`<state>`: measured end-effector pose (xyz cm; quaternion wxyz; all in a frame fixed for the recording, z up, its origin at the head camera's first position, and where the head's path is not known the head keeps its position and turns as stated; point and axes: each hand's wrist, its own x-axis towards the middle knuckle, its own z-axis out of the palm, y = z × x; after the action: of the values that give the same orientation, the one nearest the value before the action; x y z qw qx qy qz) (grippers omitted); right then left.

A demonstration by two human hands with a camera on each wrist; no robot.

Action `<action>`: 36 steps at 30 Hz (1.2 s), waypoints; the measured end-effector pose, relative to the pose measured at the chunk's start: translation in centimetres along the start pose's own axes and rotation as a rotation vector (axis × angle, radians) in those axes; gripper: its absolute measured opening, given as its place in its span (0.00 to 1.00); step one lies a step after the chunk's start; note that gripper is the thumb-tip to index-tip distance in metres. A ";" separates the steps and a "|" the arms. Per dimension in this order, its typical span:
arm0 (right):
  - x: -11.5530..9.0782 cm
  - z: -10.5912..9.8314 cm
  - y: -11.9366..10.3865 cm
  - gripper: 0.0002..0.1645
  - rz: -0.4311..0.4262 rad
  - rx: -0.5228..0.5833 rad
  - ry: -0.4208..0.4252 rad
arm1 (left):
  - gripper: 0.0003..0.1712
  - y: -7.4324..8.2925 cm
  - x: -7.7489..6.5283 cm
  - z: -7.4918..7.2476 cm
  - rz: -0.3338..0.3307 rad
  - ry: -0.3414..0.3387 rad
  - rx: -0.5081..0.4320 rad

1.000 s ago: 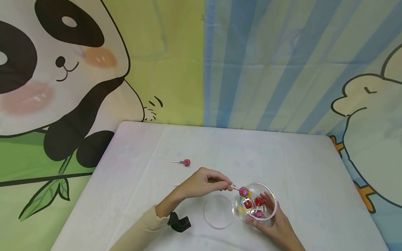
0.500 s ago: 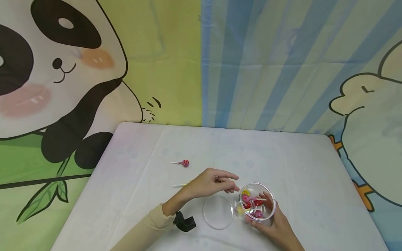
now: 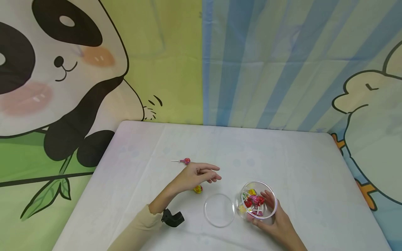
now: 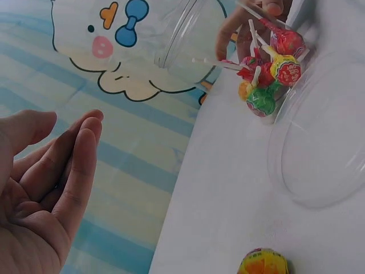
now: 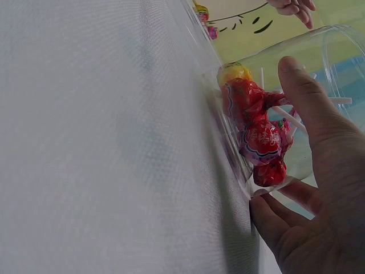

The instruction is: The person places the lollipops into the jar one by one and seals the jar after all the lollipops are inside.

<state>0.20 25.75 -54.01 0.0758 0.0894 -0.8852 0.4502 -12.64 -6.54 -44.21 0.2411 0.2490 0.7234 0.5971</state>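
Note:
In the head view, my right hand (image 3: 277, 221) grips a clear plastic jar (image 3: 272, 211) by its side, with thumb and fingers around the wall. Several wrapped lollipops (image 5: 259, 134), red, yellow and purple, lie inside; a green one (image 4: 261, 101) shows in the left wrist view. My left hand (image 3: 198, 176) hovers left of the jar, its fingers loosely extended and nothing between them. Below it lies a yellow lollipop (image 3: 198, 189), partly covered by that hand. Just beyond the hand is a pink-red lollipop (image 3: 187, 160) with a white stick.
A round clear lid (image 3: 205, 209) lies flat on the white-covered table (image 3: 314, 174), just left of the jar. A black wrist device (image 3: 172, 218) is strapped at my left sleeve. Behind the table hangs a cartoon cloth (image 3: 251, 69) with a panda.
A pink lollipop that my left hand pinched by the stick has been let go into the jar. The left hand has since drawn back leftward over the yellow lollipop. The right hand stays put.

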 end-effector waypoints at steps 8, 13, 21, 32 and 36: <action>0.0 -0.1 0.1 0.60 0.026 -0.008 -0.016 | 0.19 -0.5 -0.6 -1.4 -0.031 0.047 0.033; 0.0 0.0 -0.1 0.60 0.038 0.002 -0.018 | 0.19 -0.7 -0.9 -1.9 -0.027 0.055 0.036; 0.0 -0.1 -0.4 0.60 0.048 0.009 -0.018 | 0.16 -2.3 -1.2 -4.6 -0.013 0.142 0.098; 0.0 0.0 0.0 0.61 0.029 0.007 -0.016 | 0.15 -6.2 -1.6 -10.6 -0.078 0.352 0.414; 0.0 0.1 -0.1 0.61 0.027 0.010 -0.017 | 0.12 -7.2 -1.6 -11.0 -0.129 0.347 0.593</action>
<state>0.20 25.62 -53.95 0.0617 0.0814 -0.8846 0.4550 -19.10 -16.92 -49.33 0.0692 0.1567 0.9098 0.3780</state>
